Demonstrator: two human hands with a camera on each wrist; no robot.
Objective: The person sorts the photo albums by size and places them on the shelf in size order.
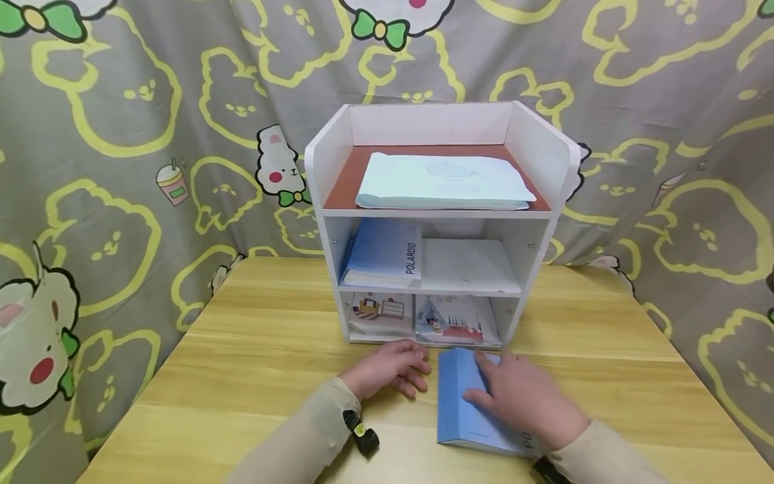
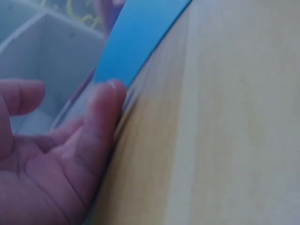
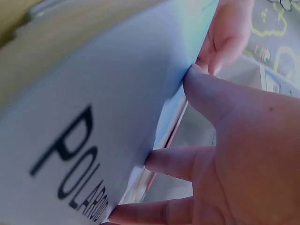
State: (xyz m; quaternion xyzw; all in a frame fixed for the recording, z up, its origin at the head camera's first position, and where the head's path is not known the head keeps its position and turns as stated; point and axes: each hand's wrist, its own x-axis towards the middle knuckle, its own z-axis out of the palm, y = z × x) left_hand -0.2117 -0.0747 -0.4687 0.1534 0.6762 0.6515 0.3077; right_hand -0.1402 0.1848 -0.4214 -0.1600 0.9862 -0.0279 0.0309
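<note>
A thick blue-to-white book lettered POLAROID lies on the table in front of the shelf, its spine facing left. My right hand rests on its cover, fingers spread. In the right wrist view the fingertips touch the pale cover beside the lettering. To the left of the book, my left hand hovers close to the tabletop with loosely bent fingers and holds nothing. The left wrist view shows the book's blue spine just beyond that hand's thumb.
A white three-level shelf stands behind the hands. Its top holds a pale whale-print book or packet; the middle level has another POLAROID book at left. Two illustrated items lie on the bottom level. A patterned curtain surrounds the wooden table.
</note>
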